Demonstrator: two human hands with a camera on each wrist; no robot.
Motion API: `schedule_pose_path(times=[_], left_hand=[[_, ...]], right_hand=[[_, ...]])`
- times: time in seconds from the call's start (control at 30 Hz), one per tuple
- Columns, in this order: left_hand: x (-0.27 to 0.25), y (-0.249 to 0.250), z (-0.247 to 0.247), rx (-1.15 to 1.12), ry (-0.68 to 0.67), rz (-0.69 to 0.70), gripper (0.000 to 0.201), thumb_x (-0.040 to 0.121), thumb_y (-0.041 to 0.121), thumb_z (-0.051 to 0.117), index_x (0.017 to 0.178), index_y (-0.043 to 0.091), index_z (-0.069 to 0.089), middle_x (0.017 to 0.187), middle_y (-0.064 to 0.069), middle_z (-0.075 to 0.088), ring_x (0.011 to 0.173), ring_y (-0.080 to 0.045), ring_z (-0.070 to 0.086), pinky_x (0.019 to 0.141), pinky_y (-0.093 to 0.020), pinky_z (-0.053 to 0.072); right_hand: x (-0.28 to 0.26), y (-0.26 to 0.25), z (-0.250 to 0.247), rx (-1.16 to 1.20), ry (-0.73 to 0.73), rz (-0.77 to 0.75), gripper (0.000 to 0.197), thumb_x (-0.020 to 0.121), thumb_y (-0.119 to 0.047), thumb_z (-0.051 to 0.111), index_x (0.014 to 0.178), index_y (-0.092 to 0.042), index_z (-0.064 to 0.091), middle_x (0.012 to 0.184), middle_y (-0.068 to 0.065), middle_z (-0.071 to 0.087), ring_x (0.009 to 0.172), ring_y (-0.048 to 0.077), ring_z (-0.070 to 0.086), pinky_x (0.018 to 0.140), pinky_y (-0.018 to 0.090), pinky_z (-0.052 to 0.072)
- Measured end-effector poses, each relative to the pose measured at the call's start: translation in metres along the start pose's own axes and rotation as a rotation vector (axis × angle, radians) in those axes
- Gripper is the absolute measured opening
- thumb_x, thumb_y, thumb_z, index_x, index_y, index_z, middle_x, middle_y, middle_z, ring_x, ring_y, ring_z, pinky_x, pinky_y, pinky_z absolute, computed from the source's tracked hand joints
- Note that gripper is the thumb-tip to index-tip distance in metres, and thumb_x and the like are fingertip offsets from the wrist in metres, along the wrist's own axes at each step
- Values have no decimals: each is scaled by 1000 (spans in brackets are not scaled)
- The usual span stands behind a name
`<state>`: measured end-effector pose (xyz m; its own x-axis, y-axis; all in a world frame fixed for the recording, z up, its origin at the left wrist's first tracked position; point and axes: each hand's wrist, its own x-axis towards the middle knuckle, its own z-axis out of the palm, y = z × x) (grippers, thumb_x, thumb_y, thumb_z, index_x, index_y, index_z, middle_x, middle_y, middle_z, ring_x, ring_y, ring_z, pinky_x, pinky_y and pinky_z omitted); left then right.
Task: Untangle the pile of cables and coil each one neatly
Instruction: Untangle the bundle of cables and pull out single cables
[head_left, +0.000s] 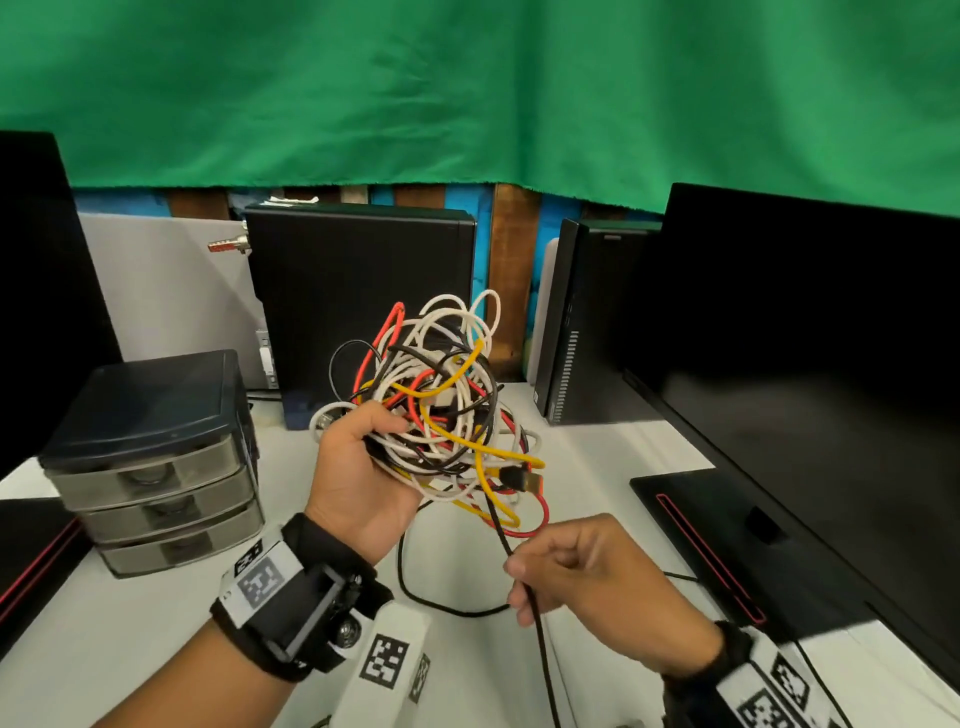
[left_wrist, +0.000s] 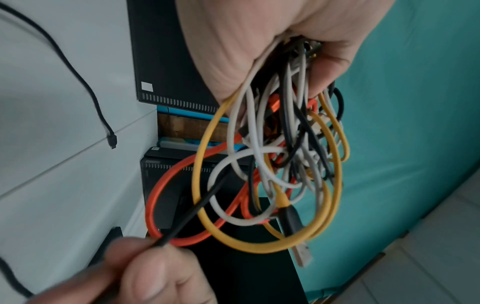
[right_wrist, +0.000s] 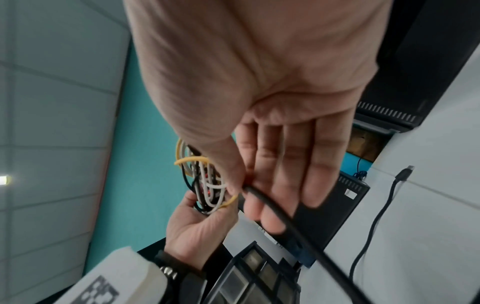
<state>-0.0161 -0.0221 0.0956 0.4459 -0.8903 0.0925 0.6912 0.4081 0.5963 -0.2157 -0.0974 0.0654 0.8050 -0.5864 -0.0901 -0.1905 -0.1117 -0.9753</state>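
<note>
A tangled bundle of cables, white, red, yellow and black, hangs above the white table. My left hand grips it from the left, fingers curled round the strands. A yellow cable's dark plug sticks out at the bundle's lower right. Below and to the right, my right hand pinches a black cable between thumb and forefinger. That black cable runs up into the bundle and trails down past my wrist, with a loop lying on the table.
A dark small drawer unit stands at the left. Black computer cases stand behind the bundle, a second one further right. A large black monitor with its base fills the right side. A green cloth hangs behind.
</note>
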Motion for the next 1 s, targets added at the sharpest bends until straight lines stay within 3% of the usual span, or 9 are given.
schedule_pose_path(times=[0.13,0.27,0.4,0.53,0.63,0.7,0.77,0.87,1.0], left_hand=[[-4,-6,0,-50,-100,-53,53,76,8,35,107,9,77,112,-18,71,99,-34,70,93,-54,54],[-6,-21,-1,-95,-126,-140,53,81,11,30,111,4,73,109,-22,69,90,-36,70,74,-48,61],[-3,-20,-10,-108,-79,-157,51,84,15,28,103,5,75,93,-18,71,76,-34,70,73,-46,58],[-2,-23,-16,-83,-14,-191,48,85,18,31,87,7,78,81,-13,71,67,-30,69,69,-41,55],[-6,-30,-9,-104,-18,-232,43,79,16,34,86,3,75,76,-14,68,65,-30,67,69,-43,58],[-9,-34,-4,-90,-47,-281,42,76,16,35,84,1,73,73,-16,67,63,-31,65,61,-43,59],[-12,-39,-1,-101,-68,-310,44,78,15,32,82,0,73,71,-18,66,57,-31,65,52,-41,58],[-14,-45,-1,-110,-68,-342,43,79,13,32,89,0,71,73,-18,65,59,-30,66,54,-40,58],[-14,-47,-5,-131,-60,-365,41,78,13,33,90,-1,69,76,-19,65,62,-32,66,59,-41,58]], right_hand=[[-2,-3,12,167,209,-114,15,91,3,65,80,5,75,74,24,72,59,27,67,62,28,57],[-4,-1,13,137,231,-143,16,91,5,64,79,2,74,74,20,73,64,27,69,67,29,58],[-8,-13,-15,-15,-42,-140,11,85,-14,76,91,-5,77,84,14,77,72,23,72,65,26,56],[-3,-13,-27,76,233,-182,24,85,-33,76,83,-10,76,76,11,72,65,22,64,58,27,52],[3,-2,-12,-97,184,-60,46,77,-59,64,85,-16,77,77,0,72,67,10,62,63,24,52],[5,5,0,-89,77,-17,41,83,-53,63,90,-15,78,81,5,72,66,7,58,61,20,49],[6,10,6,-57,47,-53,23,96,-26,63,93,-9,79,83,18,70,66,13,54,59,21,45],[9,19,6,23,57,-22,20,98,-10,59,95,-1,76,93,36,65,71,29,50,56,25,39],[11,18,-2,133,-59,107,16,96,-6,61,98,0,75,95,30,69,63,18,53,47,19,37]])
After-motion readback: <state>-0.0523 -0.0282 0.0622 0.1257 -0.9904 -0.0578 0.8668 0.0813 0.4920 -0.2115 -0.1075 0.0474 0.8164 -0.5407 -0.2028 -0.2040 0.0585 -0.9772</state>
